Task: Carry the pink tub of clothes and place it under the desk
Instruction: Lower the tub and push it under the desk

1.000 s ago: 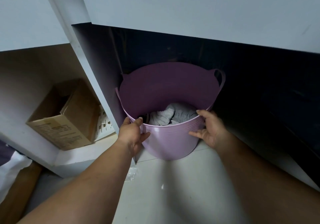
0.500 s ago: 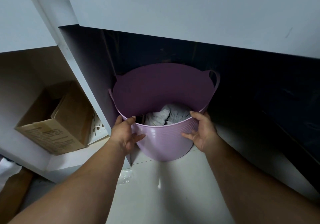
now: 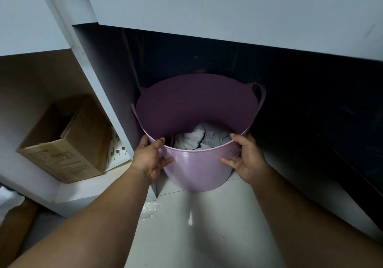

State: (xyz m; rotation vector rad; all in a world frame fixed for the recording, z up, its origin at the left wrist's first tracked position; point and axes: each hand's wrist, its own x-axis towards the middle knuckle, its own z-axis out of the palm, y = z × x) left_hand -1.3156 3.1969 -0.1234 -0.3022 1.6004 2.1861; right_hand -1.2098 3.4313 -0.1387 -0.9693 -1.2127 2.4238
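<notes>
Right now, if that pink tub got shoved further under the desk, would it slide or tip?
The pink tub probably slides: the floor tile looks glossy. Likely light, since the clothes only cover its bottom. Its thin rim may flex under the left hand and right hand.

An open cardboard box [image 3: 62,145] (flaps up) sits in the left shelf compartment [image 3: 87,189].

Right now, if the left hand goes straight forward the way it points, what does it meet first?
Probably the white desk side panel, just behind the left hand beside the pink tub; depth is uncertain.
</notes>
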